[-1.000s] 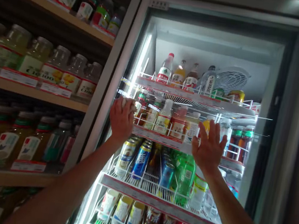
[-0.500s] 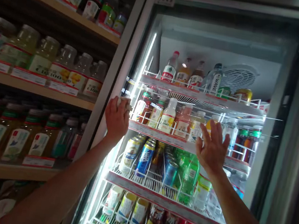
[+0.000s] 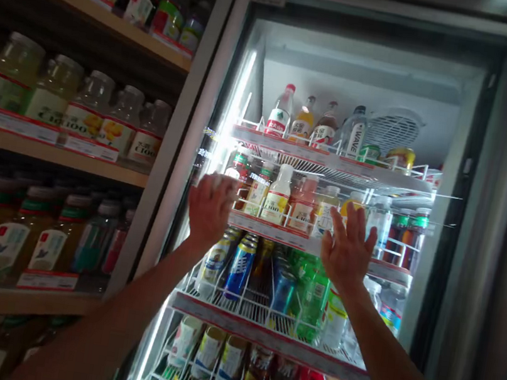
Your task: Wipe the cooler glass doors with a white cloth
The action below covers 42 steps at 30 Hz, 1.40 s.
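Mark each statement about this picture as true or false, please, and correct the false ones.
1. The right hand grips a bottle. False: it is open, with its fingers spread, and holds nothing.
2. The wooden shelves beside the drinks cooler hold bottles. True.
3. The inside of the drinks cooler is lit. True.
4. The left hand holds a blue can. False: the blue can stands on a wire shelf below the hand; only a small pale thing shows at its fingertips, too unclear to name.
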{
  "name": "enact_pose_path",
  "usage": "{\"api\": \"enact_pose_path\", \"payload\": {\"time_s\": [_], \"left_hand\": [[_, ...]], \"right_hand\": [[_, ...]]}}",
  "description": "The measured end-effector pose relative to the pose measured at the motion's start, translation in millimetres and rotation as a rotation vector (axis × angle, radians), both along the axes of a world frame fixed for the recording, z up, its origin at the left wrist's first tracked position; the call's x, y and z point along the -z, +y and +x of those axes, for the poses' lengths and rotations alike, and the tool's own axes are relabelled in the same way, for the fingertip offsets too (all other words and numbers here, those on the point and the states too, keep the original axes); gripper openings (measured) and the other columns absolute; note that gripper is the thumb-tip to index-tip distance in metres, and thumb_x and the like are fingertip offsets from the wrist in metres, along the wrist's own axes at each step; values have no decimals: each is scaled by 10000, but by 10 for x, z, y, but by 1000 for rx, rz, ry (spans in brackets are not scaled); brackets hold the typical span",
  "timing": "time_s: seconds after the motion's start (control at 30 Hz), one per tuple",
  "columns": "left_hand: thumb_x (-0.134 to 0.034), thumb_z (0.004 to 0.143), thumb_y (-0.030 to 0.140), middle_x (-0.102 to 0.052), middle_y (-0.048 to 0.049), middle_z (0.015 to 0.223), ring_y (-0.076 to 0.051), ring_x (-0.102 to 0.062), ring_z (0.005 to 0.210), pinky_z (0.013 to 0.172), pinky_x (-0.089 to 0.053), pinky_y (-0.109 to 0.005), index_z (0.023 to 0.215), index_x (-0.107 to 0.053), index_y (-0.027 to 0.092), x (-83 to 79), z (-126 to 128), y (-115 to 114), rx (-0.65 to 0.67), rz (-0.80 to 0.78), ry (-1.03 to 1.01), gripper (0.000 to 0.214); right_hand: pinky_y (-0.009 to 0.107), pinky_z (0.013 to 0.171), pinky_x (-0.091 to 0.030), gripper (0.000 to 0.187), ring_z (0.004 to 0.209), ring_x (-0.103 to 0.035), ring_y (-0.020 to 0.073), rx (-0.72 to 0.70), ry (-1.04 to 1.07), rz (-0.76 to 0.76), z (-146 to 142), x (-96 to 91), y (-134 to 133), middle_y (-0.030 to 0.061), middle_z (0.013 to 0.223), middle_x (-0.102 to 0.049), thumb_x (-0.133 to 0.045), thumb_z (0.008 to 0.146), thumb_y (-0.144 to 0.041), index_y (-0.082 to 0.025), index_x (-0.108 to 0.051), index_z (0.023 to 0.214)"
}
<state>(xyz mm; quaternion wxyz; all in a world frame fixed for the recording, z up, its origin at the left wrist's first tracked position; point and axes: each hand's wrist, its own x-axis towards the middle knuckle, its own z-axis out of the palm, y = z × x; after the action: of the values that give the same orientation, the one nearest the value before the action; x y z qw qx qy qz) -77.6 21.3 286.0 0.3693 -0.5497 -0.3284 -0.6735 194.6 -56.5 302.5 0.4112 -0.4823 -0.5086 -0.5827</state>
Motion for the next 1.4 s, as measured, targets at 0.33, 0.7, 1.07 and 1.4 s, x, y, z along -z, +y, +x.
{"api": "enact_pose_path", "payload": {"time_s": [0.33, 0.7, 1.07, 1.4], "left_hand": [[-425, 866, 237, -469, -68, 1354, -233, -274, 1352, 1102, -231, -431, 1266, -482, 234, 453, 687, -252, 41, 113, 424, 403], [-407, 873, 216, -378, -124, 1419, -253, -264, 1358, 1075, -268, -465, 1354, -383, 221, 455, 292, -125, 16, 63, 130, 481], [-437, 872, 240, -348, -138, 1433, -275, -290, 1344, 1076, -269, -479, 1323, -432, 217, 318, -202, 50, 23, 8, -19, 452], [-442, 861, 210, -474, -78, 1350, -234, -274, 1359, 1104, -250, -427, 1293, -451, 243, 616, 311, -190, 23, 100, 489, 433]], "right_hand": [[476, 1093, -179, 492, 1376, -253, 236, -48, -17, 45, 30, 17, 30, 62, 1477, -321, -385, 899, -316, -276, -350, 1388], [477, 1098, -165, 517, 1380, -243, 232, -36, 17, 20, 9, 52, 14, 56, 1478, -320, -381, 897, -311, -290, -305, 1408], [457, 1096, -194, 436, 1376, -257, 218, -1, 0, 35, 13, 73, -15, 80, 1443, -380, -380, 895, -300, -224, -446, 1320], [461, 1093, -194, 475, 1364, -289, 225, -36, -17, 65, 55, 96, 23, 71, 1439, -388, -388, 886, -297, -259, -394, 1360]]}}
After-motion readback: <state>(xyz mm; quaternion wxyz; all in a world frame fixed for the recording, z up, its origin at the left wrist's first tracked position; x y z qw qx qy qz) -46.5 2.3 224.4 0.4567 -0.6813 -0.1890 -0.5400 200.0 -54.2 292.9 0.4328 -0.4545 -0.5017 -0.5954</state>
